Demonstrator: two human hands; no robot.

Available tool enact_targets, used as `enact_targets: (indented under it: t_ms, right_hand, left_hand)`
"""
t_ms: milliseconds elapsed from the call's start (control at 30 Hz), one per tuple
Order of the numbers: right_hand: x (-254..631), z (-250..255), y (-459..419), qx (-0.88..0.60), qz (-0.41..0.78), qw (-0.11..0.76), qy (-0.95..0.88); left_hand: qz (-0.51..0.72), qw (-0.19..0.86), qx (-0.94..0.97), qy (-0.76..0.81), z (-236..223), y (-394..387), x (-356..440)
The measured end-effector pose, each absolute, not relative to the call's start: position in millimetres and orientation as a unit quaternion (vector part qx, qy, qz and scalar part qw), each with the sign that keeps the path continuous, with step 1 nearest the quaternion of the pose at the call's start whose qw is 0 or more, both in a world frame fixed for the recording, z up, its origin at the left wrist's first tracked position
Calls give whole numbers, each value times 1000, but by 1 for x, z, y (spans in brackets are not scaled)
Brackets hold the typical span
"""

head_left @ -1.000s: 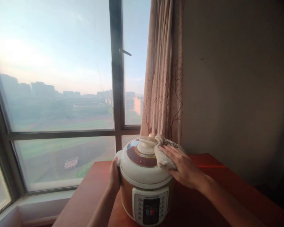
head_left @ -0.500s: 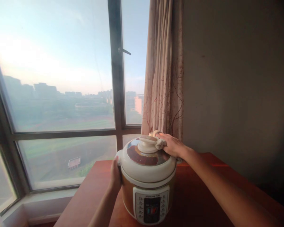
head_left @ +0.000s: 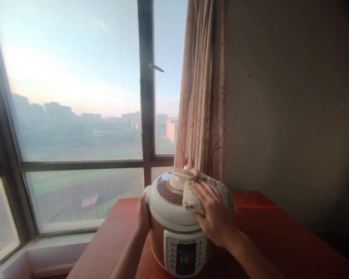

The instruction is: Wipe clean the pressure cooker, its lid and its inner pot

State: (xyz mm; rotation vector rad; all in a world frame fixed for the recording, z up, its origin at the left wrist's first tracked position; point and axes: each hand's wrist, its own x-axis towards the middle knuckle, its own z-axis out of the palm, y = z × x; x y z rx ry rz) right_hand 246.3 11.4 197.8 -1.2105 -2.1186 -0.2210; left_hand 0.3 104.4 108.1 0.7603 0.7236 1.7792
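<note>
An electric pressure cooker (head_left: 174,215), white and brown with a control panel on its front, stands upright on the table. My left hand (head_left: 143,215) is wrapped round its left side handle (head_left: 147,192). On the right part of the lid (head_left: 163,205) lies a pale, patterned cloth (head_left: 192,197). My right hand (head_left: 213,209) presses this cloth against the lid, fingers stretched over it and thumb near its lower edge. The white lid knob (head_left: 180,179) rises just left of the cloth. The cloth hides the lid's right side and right handle.
The reddish-brown wooden table (head_left: 256,217) extends to both sides of the cooker. A large window (head_left: 84,116) takes up the left, with a beige curtain (head_left: 199,97) beside it. A dark wall (head_left: 287,100) stands at the right.
My right hand has come from behind the lid knob toward me, to the lid's right front. The cloth now lies spread under it. My left hand stays at the side handle.
</note>
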Motion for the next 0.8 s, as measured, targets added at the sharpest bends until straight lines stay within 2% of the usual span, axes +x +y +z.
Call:
enact_targets:
  t_ms: [100,233,300,400,533,633,800]
  right_hand:
    - [240,179,-10,-403,-142,340,-838]
    - [239,150,-21,-286,-294,339,-847]
    - [244,142,-21,-279,-306,342,-844]
    - [256,142,-14,-313,-204,359,-855]
    - [272,155,19,-353,-83,465,-808]
    - [283,173,60,-370,0,498,-785]
    - [292,212,126,-470,216,430,-741]
  left_hand:
    - [737,513,319,302,108,104,0]
    - [728,539,301,300,110,102,2]
    - [730,530,307,303,111,101,2]
    - [736,510,315,316,114,100,0]
    - [740,502,311,323,116,100,0]
    - [744,506,297,318,117,99,3]
    - [739,533,283,300,121,95,7]
